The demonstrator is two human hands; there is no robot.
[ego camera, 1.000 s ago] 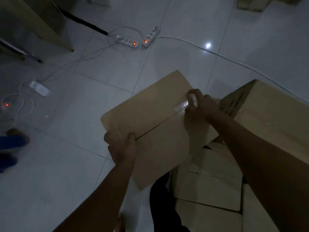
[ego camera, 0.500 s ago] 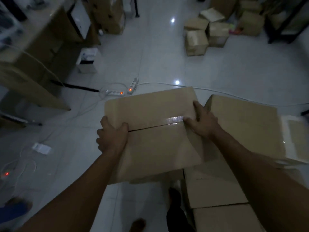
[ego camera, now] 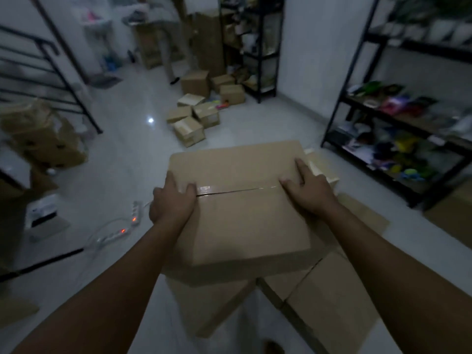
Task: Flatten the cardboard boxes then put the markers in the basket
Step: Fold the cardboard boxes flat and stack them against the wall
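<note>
A brown cardboard box (ego camera: 242, 200) is held up in front of the person, above the pale tiled floor (ego camera: 122, 159), with one broad face turned toward the camera. Across that face runs the seam where two flaps meet, covered along its length by a strip of shiny clear tape (ego camera: 237, 189); the seam shows as a thin dark slit. The left hand (ego camera: 171, 200) grips the box's left edge at the seam, thumb lying on the front face beside the tape end, the other fingers curled round the side out of sight. The right hand (ego camera: 306, 189) lies flat on the front face at the right end of the seam, its grip wide open, fingers straight and spread, thumb pointing inward along the tape.

Below and to the right of the held box lie more cardboard boxes (ego camera: 329, 300), overlapping on the floor, some with split seams; a pale off-white box edge (ego camera: 323, 168) shows just behind the right hand. To the left, two white power strips (ego camera: 127, 224) with small red lights lie on the floor among loose cables. Farther back, a cluster of small cardboard boxes (ego camera: 194, 118) sits in the middle of the floor. A black metal shelving unit (ego camera: 398, 129) on the right carries blurred colourful items, another dark rack (ego camera: 251, 47) stands at the back, and stacked cartons (ego camera: 43, 139) with a black stair railing (ego camera: 51, 60) fill the left side. The room is dim and the far details are blurred.
</note>
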